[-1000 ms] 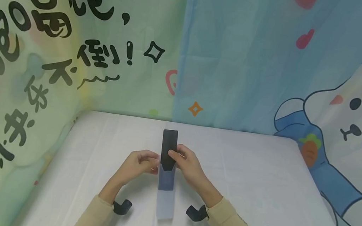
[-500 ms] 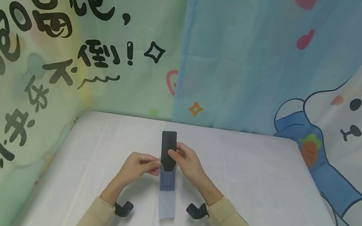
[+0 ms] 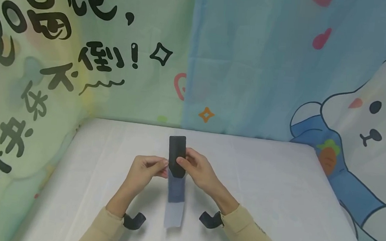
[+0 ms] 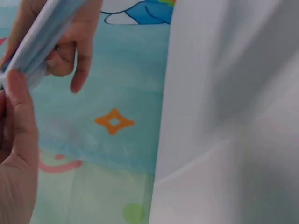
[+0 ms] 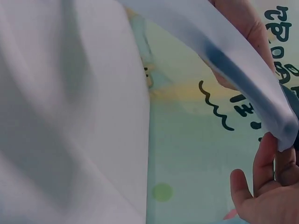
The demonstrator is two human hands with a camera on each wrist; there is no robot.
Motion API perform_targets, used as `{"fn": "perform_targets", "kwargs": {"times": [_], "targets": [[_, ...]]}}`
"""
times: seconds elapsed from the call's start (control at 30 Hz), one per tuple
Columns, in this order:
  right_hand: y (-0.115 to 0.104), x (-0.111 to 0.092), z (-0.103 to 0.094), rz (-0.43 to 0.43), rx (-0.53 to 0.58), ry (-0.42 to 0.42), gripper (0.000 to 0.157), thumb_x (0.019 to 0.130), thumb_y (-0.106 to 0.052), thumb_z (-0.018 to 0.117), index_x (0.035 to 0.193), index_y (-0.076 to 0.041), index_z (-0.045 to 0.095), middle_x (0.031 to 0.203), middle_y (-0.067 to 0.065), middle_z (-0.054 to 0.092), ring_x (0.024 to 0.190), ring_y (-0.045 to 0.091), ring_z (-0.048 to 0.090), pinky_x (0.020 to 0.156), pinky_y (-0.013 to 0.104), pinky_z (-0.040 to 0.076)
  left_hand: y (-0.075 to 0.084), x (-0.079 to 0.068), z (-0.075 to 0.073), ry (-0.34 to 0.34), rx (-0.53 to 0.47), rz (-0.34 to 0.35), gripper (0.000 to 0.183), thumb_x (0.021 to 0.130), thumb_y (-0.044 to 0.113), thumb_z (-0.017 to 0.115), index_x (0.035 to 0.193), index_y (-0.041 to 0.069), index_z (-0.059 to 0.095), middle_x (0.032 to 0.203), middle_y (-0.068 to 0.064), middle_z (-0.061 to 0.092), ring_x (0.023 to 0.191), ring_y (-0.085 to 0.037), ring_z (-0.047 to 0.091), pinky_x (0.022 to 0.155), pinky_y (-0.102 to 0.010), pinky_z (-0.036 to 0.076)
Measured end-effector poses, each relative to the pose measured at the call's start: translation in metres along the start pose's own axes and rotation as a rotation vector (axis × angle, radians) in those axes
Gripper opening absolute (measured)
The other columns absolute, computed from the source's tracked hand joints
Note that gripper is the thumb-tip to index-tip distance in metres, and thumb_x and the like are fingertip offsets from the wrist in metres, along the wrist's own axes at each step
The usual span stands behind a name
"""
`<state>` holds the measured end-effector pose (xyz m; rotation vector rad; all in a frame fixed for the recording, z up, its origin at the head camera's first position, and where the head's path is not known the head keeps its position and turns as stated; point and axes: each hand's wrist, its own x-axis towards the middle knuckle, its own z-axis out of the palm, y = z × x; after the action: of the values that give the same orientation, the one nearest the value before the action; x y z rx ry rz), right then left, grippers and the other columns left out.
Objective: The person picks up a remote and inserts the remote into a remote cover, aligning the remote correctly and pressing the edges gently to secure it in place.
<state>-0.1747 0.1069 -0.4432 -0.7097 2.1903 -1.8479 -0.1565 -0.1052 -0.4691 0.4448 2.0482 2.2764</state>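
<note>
A long, flat black case (image 3: 176,149) stands out of the top of a translucent plastic sleeve (image 3: 174,214). Its lower part shows bluish through the plastic. My right hand (image 3: 200,171) grips the case from the right, thumb across the front and fingers behind. On the other side, my left hand (image 3: 145,169) pinches the sleeve's edge near its mouth between thumb and fingers. In the left wrist view, the sleeve (image 4: 44,39) runs slantwise above the left thumb. Seen from the right wrist, the pale sleeve (image 5: 233,70) stretches down to the right fingertips.
A white cloth covers the table (image 3: 259,190). Behind it hangs a printed curtain (image 3: 245,64) with lettering and a cartoon bear. Black curved pieces sit at both wrists, one by the left cuff (image 3: 134,221) and one by the right cuff (image 3: 210,220).
My left hand has risen slightly, its fingers closing from loosely beside the sleeve to a pinch on its edge. Case and sleeve have shifted a little up and left. The right hand keeps its grip.
</note>
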Motion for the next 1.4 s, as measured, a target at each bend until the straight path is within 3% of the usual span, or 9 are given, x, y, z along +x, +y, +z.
{"fn": "perform_targets", "kwargs": {"times": [0.27, 0.43, 0.6, 0.73, 0.9, 1.0, 1.1, 1.27, 1.4], "targets": [[0.008, -0.006, 0.001, 0.050, 0.019, 0.105, 0.033, 0.101, -0.022, 0.063, 0.128, -0.002, 0.061, 0.108, 0.010, 0.071, 0.107, 0.024, 0.065, 0.099, 0.044, 0.048, -0.004, -0.001, 0.003, -0.043, 0.077, -0.097, 0.029, 0.096, 0.019, 0.070, 0.112, -0.006, 0.070, 0.094, -0.013, 0.073, 0.080, -0.025, 0.073, 0.078, -0.039, 0.059], [0.013, -0.006, 0.005, 0.087, 0.048, 0.128, 0.034, 0.099, -0.024, 0.066, 0.127, -0.003, 0.063, 0.111, 0.010, 0.069, 0.107, 0.024, 0.064, 0.099, 0.047, 0.047, -0.005, 0.002, 0.005, -0.037, 0.176, -0.117, 0.066, 0.091, 0.027, 0.077, 0.149, 0.020, 0.045, 0.124, -0.013, 0.065, 0.082, -0.025, 0.073, 0.076, -0.044, 0.059], [0.017, -0.006, 0.007, 0.104, 0.032, 0.093, 0.032, 0.099, -0.024, 0.067, 0.125, -0.006, 0.066, 0.110, 0.009, 0.065, 0.105, 0.024, 0.062, 0.096, 0.043, 0.048, -0.002, 0.006, 0.004, -0.114, 0.239, -0.045, 0.088, 0.088, 0.026, 0.080, 0.156, 0.043, 0.026, 0.131, -0.012, 0.059, 0.077, -0.023, 0.072, 0.070, -0.046, 0.058], [0.017, -0.007, 0.008, 0.126, 0.014, 0.083, 0.034, 0.099, -0.024, 0.066, 0.126, -0.004, 0.066, 0.108, 0.009, 0.065, 0.105, 0.024, 0.062, 0.098, 0.046, 0.047, 0.000, 0.007, 0.003, -0.151, 0.269, -0.035, 0.089, 0.088, 0.029, 0.080, 0.157, 0.039, 0.025, 0.120, -0.011, 0.065, 0.075, -0.023, 0.072, 0.068, -0.044, 0.057], [0.017, -0.009, 0.008, 0.137, 0.015, 0.103, 0.035, 0.100, -0.023, 0.064, 0.129, -0.003, 0.063, 0.112, 0.011, 0.063, 0.109, 0.025, 0.064, 0.100, 0.049, 0.047, 0.000, 0.009, -0.002, -0.165, 0.202, -0.052, 0.085, 0.089, 0.018, 0.078, 0.156, 0.028, 0.026, 0.105, -0.012, 0.070, 0.074, -0.027, 0.072, 0.068, -0.056, 0.056], [0.019, -0.012, 0.009, 0.144, 0.029, 0.106, 0.033, 0.101, -0.019, 0.062, 0.128, 0.000, 0.061, 0.111, 0.011, 0.063, 0.101, 0.025, 0.066, 0.096, 0.047, 0.049, 0.000, 0.010, -0.008, -0.147, 0.140, -0.058, 0.085, 0.088, 0.009, 0.076, 0.155, 0.026, 0.027, 0.098, -0.013, 0.071, 0.073, -0.030, 0.071, 0.067, -0.062, 0.054], [0.023, -0.014, 0.009, 0.174, 0.024, 0.050, 0.024, 0.103, -0.019, 0.059, 0.114, 0.002, 0.064, 0.098, 0.009, 0.064, 0.087, 0.024, 0.065, 0.087, 0.042, 0.053, 0.000, 0.010, -0.013, -0.127, 0.115, -0.047, 0.085, 0.087, 0.007, 0.076, 0.153, 0.030, 0.028, 0.097, -0.012, 0.072, 0.074, -0.032, 0.071, 0.065, -0.061, 0.054], [0.028, -0.018, 0.009, 0.140, 0.024, -0.141, 0.026, 0.107, -0.016, 0.051, 0.094, 0.004, 0.060, 0.084, 0.007, 0.059, 0.077, 0.021, 0.062, 0.075, 0.035, 0.056, -0.002, 0.011, -0.017, -0.121, 0.174, -0.031, 0.087, 0.088, 0.011, 0.077, 0.153, 0.040, 0.029, 0.095, -0.009, 0.071, 0.071, -0.027, 0.068, 0.063, -0.038, 0.054], [0.031, -0.018, 0.009, 0.070, 0.029, -0.201, 0.025, 0.107, -0.014, 0.049, 0.093, 0.005, 0.058, 0.083, 0.007, 0.057, 0.074, 0.021, 0.059, 0.071, 0.033, 0.054, -0.005, 0.013, -0.015, -0.124, 0.265, -0.025, 0.086, 0.088, 0.022, 0.079, 0.155, 0.039, 0.028, 0.094, -0.004, 0.071, 0.067, -0.020, 0.064, 0.064, -0.029, 0.048]]}}
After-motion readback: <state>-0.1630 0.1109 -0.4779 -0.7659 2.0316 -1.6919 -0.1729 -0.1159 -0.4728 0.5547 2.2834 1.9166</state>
